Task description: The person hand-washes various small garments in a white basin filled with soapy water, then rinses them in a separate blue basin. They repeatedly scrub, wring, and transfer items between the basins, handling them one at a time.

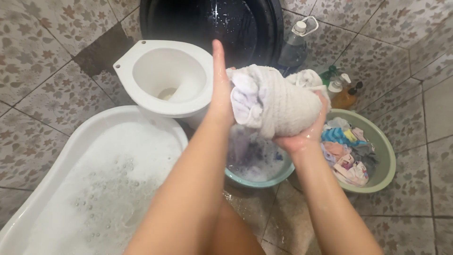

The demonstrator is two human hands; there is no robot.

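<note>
A wet white knitted garment [278, 101] is bunched up between my hands, held over a teal basin [264, 178] of soapy water. My left hand [220, 89] presses flat against the garment's left side, fingers pointing up. From below and the right, my right hand [306, 132] cups and grips the bundle. Both forearms are wet.
A white tub [61, 160] full of foamy water lies at the left. Behind it stands a white toilet bowl [163, 75]. A green basin [384, 156] with several coloured clothes sits at the right. Bottles [297, 45] and a dark barrel [212, 23] stand at the back on the tiled floor.
</note>
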